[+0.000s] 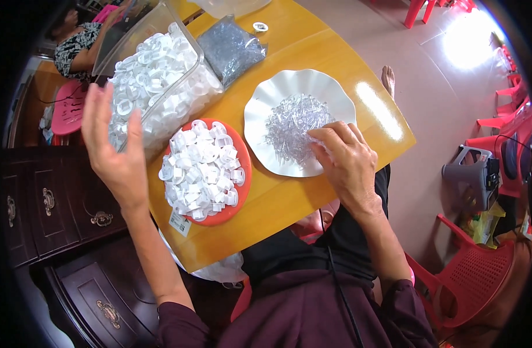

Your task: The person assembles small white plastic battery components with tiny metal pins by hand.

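The heap of small clear plastic tubes [292,124] lies in the middle of a white scalloped plastic plate [260,95] on the yellow wooden table [335,55]. Each tube looks very light, stiff and slick, thin enough to slip or scatter, so a fingertip pinch on a single piece near its middle seems the surest hold. The right hand [347,159] rests at the plate's near right rim, fingers curled down into the edge of the heap, touching the tubes; whether a piece is already pinched between the fingertips cannot be told from here. The left hand [112,145] is raised and spread, palm up, holding nothing, hovering just left of a round orange plate [242,174] piled with small white plastic caps [202,171]. These caps also look light and hard, easy to take by the rim. Behind the left hand stands a clear plastic bin [161,17] filled with more of the same white caps, and beside it a clear bag of tiny grey parts [231,46]. Red plastic chairs [474,284] stand to the right, and another person [74,43] sits at the far left
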The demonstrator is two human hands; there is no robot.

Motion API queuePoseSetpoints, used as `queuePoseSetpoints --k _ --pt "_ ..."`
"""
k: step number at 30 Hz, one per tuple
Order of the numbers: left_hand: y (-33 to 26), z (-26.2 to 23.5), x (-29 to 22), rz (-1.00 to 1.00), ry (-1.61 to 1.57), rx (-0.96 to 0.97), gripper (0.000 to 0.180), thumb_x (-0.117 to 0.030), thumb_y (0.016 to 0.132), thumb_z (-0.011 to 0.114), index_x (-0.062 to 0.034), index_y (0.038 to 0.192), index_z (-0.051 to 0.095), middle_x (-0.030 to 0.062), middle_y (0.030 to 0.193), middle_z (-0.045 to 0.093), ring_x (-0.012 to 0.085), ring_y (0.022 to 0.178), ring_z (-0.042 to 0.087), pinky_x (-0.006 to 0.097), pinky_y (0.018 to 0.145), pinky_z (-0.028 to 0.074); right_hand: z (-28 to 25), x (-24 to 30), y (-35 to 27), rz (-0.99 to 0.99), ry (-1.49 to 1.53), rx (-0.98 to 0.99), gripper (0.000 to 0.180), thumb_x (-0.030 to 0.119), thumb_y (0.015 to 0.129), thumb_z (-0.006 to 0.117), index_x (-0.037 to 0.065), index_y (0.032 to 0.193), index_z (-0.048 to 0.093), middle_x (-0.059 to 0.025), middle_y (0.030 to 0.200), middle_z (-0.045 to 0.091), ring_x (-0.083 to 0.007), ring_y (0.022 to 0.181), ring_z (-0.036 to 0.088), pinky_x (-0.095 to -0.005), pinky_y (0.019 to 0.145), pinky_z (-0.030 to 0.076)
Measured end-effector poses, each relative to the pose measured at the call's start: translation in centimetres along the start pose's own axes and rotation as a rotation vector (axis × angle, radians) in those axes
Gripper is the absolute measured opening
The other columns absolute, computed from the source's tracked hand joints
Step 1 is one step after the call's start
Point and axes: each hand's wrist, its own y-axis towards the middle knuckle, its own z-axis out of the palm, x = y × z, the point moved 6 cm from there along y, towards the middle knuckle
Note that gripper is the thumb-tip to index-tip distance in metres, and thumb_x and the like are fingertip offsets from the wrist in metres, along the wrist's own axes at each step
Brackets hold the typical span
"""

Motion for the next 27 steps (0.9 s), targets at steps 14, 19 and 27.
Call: queuePoseSetpoints --k 14,19,27 --pt "-8.5 3.0 -6.9 -0.19 -0.374 0.237 0.029 0.001 0.086 0.068 -0.0046 0.114 0.07 0.0179 0.13 0.06 0.0297 0.116 0.06 0.04 0.096 0.05 -0.4 -0.6 -0.1 0.014 0.101 -0.06 0.017 0.007 0.079 0.075 0.012 0.096 0.071 -0.003 0.089 0.065 -0.0193 0.083 0.063 -0.0311 0.066 0.052" --pt "-10.1 3.9 -8.8 -0.366 -0.557 0.312 0.027 0.002 0.086 0.068 -0.0049 0.112 0.07 0.016 0.127 0.061 0.0246 0.108 0.062 0.034 0.091 0.051 -1.2 -0.6 -0.8 0.201 0.385 -0.095 0.013 0.007 0.082 0.075 0.008 0.094 0.07 -0.0019 0.084 0.065 -0.013 0.071 0.06 -0.0257 0.063 0.048" --pt "-13.3 6.7 -9.9 -0.931 -1.211 0.421 0.032 0.004 0.092 0.062 0.0032 0.124 0.059 0.0075 0.112 0.059 0.0126 0.103 0.06 0.025 0.091 0.05 1.2 1.5 -2.8 0.581 1.255 0.244 0.012 0.005 0.093 0.068 0.0 0.103 0.07 0.0032 0.092 0.065 -0.0005 0.077 0.054 -0.0159 0.069 0.043"
